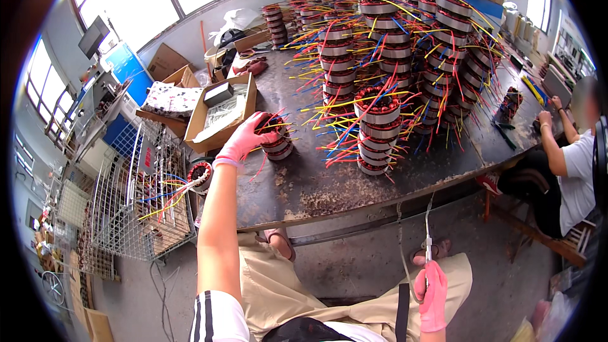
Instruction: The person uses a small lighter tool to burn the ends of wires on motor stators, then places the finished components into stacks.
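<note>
My left hand (240,142), in a pink glove, reaches over the table with its fingers curled round the top of a short stack of motor stators (278,147). Copper-red windings and coloured wires show there. Low at the right, before my lap, my right hand (434,294), also gloved in pink, is closed round a slim silver-and-white tool (429,251). From this tool a thin pale cord runs up to the table edge. Its exact kind is not clear. Right of the short stack stands a taller column of stators (378,132) with red, yellow and blue leads.
Many more stator stacks (339,57) fill the dark worn table (329,196). A cardboard box (221,114) of clear tubes stands at the left, above a wire cage (142,190) near a single stator (200,176). A co-worker (576,158) sits at the right edge.
</note>
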`<state>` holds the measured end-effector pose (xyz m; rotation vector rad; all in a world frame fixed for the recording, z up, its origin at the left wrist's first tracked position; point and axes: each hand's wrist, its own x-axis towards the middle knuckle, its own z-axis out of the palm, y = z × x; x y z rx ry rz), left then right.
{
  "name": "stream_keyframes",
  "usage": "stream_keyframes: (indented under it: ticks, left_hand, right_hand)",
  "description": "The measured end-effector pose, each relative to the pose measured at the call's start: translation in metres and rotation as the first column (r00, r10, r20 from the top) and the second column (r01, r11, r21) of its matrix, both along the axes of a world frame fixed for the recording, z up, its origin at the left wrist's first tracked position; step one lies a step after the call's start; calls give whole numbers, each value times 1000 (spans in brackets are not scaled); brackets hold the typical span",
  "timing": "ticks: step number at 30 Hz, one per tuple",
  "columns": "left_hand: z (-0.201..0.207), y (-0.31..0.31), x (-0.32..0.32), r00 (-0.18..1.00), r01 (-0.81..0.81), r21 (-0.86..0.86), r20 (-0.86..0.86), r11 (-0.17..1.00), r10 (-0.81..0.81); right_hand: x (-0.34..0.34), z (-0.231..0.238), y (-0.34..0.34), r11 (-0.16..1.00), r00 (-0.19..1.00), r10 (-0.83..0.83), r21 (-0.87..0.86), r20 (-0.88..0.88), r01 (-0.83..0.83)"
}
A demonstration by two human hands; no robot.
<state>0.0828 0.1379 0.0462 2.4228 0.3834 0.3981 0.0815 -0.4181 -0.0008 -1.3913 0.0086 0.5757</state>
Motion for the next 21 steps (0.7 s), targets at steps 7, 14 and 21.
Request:
stream_keyframes:
  ticks: [7,14,21]
  left_hand:
    - [40,-3,-7,995,-68,217,-59,974,82]
    - [127,-188,80,970,113,280,176,953,-167]
    - [109,-207,121,991,102,220,-106,970,-80]
  right_hand:
    - [-2,1,-3,998,999,24,57,30,-26]
    - [0,14,-16,996,1000,-24,81,6,24]
    - [-4,17,-16,993,999,13,121,36,-17]
